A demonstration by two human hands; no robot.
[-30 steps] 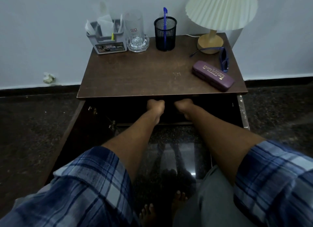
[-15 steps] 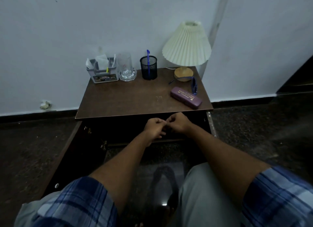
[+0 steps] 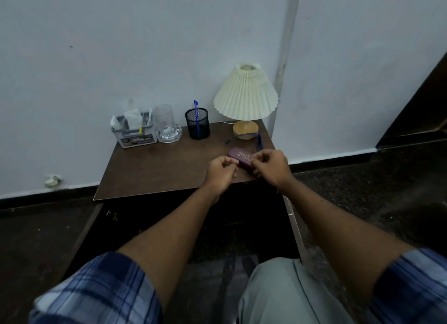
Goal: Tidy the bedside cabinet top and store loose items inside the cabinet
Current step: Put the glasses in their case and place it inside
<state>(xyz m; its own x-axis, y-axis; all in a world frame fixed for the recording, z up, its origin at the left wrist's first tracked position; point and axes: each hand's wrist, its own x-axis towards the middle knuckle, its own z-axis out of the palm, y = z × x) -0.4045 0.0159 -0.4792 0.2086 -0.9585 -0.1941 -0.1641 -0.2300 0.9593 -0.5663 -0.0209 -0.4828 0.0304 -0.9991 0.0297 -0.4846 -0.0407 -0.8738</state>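
Observation:
A purple glasses case (image 3: 241, 155) lies near the right front of the brown cabinet top (image 3: 157, 171). My left hand (image 3: 220, 172) has its fingers curled at the case's left end. My right hand (image 3: 271, 166) is closed over its right end and hides that part. Blue glasses (image 3: 258, 138) lie just behind the case, beside the lamp base. Below the top, the cabinet stands open and its inside is dark.
Along the back edge stand a grey organiser (image 3: 133, 132) with papers, a glass mug (image 3: 167, 126), a black mesh pen holder (image 3: 197, 123) with a blue pen, and a pleated lamp (image 3: 245, 94). Open cabinet doors (image 3: 79, 239) flank my arms. A crumpled scrap (image 3: 52, 180) lies by the wall.
Both hands rose out of the open cabinet and moved right onto the purple glasses case. The view pulled back and tilted up.

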